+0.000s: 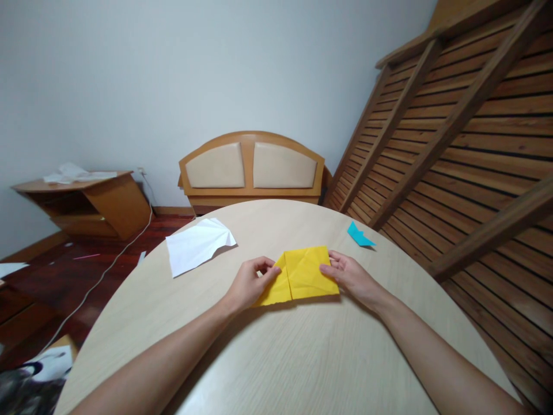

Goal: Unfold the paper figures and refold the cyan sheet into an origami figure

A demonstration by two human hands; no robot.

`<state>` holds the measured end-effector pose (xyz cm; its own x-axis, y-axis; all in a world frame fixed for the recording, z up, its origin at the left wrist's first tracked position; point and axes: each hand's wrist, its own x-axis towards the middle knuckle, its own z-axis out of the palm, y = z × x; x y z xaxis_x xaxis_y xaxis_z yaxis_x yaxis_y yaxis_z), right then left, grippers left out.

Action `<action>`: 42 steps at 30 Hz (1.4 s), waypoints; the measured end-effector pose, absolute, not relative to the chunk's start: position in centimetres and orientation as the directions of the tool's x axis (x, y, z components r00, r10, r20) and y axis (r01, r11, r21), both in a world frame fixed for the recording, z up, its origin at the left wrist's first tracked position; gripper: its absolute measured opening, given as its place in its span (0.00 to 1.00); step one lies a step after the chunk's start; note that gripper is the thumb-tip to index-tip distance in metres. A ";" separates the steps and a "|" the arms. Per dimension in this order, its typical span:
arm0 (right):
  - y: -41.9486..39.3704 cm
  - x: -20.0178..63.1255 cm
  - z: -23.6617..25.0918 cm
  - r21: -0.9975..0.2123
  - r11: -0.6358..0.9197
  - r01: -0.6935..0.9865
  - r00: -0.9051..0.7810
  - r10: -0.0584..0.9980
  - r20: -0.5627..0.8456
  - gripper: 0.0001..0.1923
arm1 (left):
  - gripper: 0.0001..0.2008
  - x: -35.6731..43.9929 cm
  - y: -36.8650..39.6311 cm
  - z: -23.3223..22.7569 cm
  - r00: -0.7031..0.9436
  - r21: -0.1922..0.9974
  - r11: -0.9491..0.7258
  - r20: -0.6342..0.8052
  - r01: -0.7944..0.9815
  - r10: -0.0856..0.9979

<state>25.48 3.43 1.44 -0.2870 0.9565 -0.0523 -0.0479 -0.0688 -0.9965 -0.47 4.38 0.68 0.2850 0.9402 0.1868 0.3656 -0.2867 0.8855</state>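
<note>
Pale tabletop (276,357): yellow paper (302,274) lies between both hands, long axis left-right. Left hand (250,283) pinches its left flap; right hand (352,275) lies open, fingers flat on its right edge.

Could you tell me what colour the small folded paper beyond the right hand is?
The small folded paper is bright blue, seen in the head view.

Pale wall (173,75) behind, wooden headboard (252,167) against it, slatted frame (466,144) leaning right, low cabinet (86,207) left, dark floor (64,276).
</note>
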 end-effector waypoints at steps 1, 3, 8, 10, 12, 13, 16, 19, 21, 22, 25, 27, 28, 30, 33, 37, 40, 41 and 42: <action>3.3 25.2 1.4 -0.997 -0.060 -0.057 -0.317 0.948 -0.039 0.31 | 0.17 -0.5 4.4 0.7 0.260 0.882 -0.302 0.216 0.362 0.941; 3.2 24.8 1.3 -0.999 -0.030 -0.032 -0.344 0.939 -0.017 0.30 | 0.17 -0.7 4.4 0.8 0.220 0.873 -0.325 0.258 0.363 0.941; 3.7 24.8 0.7 -0.986 0.092 0.137 -0.241 0.969 0.057 0.26 | 0.15 -1.2 4.2 1.2 0.149 0.795 -0.385 0.359 0.468 0.921; 3.9 24.9 0.5 -0.970 0.142 0.200 -0.183 0.977 0.105 0.24 | 0.13 -1.3 4.0 1.4 0.163 0.740 -0.457 0.438 0.494 0.884; 3.9 25.1 0.3 -0.952 0.201 0.232 -0.151 0.974 0.169 0.21 | 0.11 -1.3 3.9 1.5 0.205 0.696 -0.535 0.505 0.478 0.839; 3.9 25.1 0.3 -0.936 0.250 0.249 -0.149 0.965 0.218 0.19 | 0.10 -1.3 3.9 1.4 0.226 0.686 -0.563 0.523 0.460 0.822; 3.8 25.5 0.2 -0.807 0.467 0.361 -0.232 0.883 0.407 0.08 | 0.09 -1.5 4.2 0.8 0.287 0.693 -0.592 0.518 0.412 0.806; 3.8 26.0 0.0 -0.607 0.631 0.484 -0.428 0.775 0.465 0.09 | 0.12 -1.9 5.0 -0.3 0.362 0.687 -0.581 0.458 0.436 0.812; 3.9 26.3 -0.2 -0.526 0.660 0.536 -0.514 0.750 0.416 0.13 | 0.14 -2.1 5.5 -1.1 0.446 0.638 -0.604 0.416 0.478 0.792; 4.0 26.4 -0.3 -0.502 0.662 0.556 -0.540 0.747 0.387 0.13 | 0.15 -2.3 5.6 -1.4 0.478 0.612 -0.610 0.391 0.503 0.786; 4.1 26.5 -0.7 -0.454 0.659 0.600 -0.578 0.749 0.324 0.14 | 0.18 -2.5 5.8 -1.7 0.532 0.540 -0.621 0.336 0.568 0.778; 3.9 26.5 -0.7 -0.429 0.660 0.617 -0.584 0.749 0.313 0.16 | 0.18 -2.4 5.6 -1.5 0.576 0.483 -0.666 0.345 0.568 0.741; 3.8 26.4 -0.6 -0.419 0.661 0.623 -0.583 0.749 0.315 0.17 | 0.16 -2.3 5.4 -1.3 0.596 0.456 -0.692 0.359 0.559 0.718; 3.4 26.1 -0.4 -0.399 0.664 0.632 -0.585 0.747 0.317 0.20 | 0.13 -2.0 5.1 -1.1 0.616 0.437 -0.718 0.373 0.542 0.693; 3.0 25.8 -0.1 -0.369 0.672 0.642 -0.609 0.740 0.286 0.22 | 0.12 -1.8 4.7 -1.2 0.631 0.447 -0.714 0.347 0.540 0.694; 2.7 25.5 0.1 -0.381 0.665 0.642 -0.627 0.741 0.238 0.19 | 0.15 -1.9 4.5 -1.5 0.676 0.398 -0.740 0.316 0.542 0.666; 2.9 25.3 0.1 -0.440 0.635 0.635 -0.594 0.765 0.247 0.12 | 0.15 -2.0 4.4 -1.4 0.690 0.397 -0.735 0.280 0.550 0.668; 2.9 25.2 0.1 -0.461 0.620 0.634 -0.578 0.777 0.251 0.10 | 0.15 -1.9 4.4 -1.3 0.690 0.406 -0.726 0.262 0.555 0.674; 3.0 25.1 0.1 -0.481 0.603 0.636 -0.558 0.790 0.252 0.09 | 0.15 -1.8 4.3 -1.2 0.688 0.418 -0.715 0.246 0.561 0.683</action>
<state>25.09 2.99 0.14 -0.5584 0.7902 0.2525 0.6362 0.6032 -0.4810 -1.84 4.32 -1.18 0.6879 0.6830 0.2458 0.5606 -0.7150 0.4178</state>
